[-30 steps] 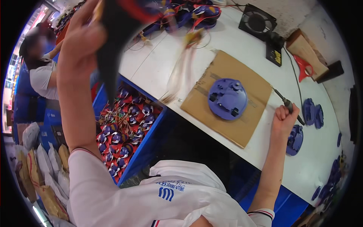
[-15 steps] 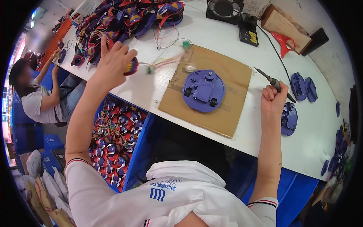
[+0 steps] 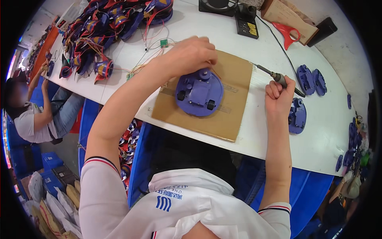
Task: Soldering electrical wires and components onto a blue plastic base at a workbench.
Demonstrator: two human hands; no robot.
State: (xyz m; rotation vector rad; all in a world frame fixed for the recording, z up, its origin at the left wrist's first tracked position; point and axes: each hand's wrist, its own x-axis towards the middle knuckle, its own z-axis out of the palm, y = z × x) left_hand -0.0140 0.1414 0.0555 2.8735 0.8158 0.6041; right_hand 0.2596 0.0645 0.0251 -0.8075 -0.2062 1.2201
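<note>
A round purple plastic base (image 3: 199,95) with two small black wheels lies on a flat piece of brown cardboard (image 3: 225,124) in front of me. My left hand (image 3: 195,54) is over the far edge of this base, its fingers curled together and pointing down. What they pinch, if anything, is hidden behind the hand. Thin wires and a small green circuit board (image 3: 163,43) lie just left of that hand. Right of the cardboard, my right hand (image 3: 279,95) grips a soldering iron (image 3: 280,79) by its handle, the tip pointing up and left toward the cardboard's far corner.
A heap of purple and red wired shells (image 3: 101,30) covers the far left. A black fan (image 3: 218,5), a soldering stand (image 3: 246,26) and red-handled scissors (image 3: 287,35) are at the back. More purple bases (image 3: 305,79) sit at right. Another person (image 3: 38,105) works at far left.
My left hand has moved right, from the heap to the purple base's far edge, leaving a purple and red shell by the heap. The right hand still holds the soldering iron. The view shifted slightly.
</note>
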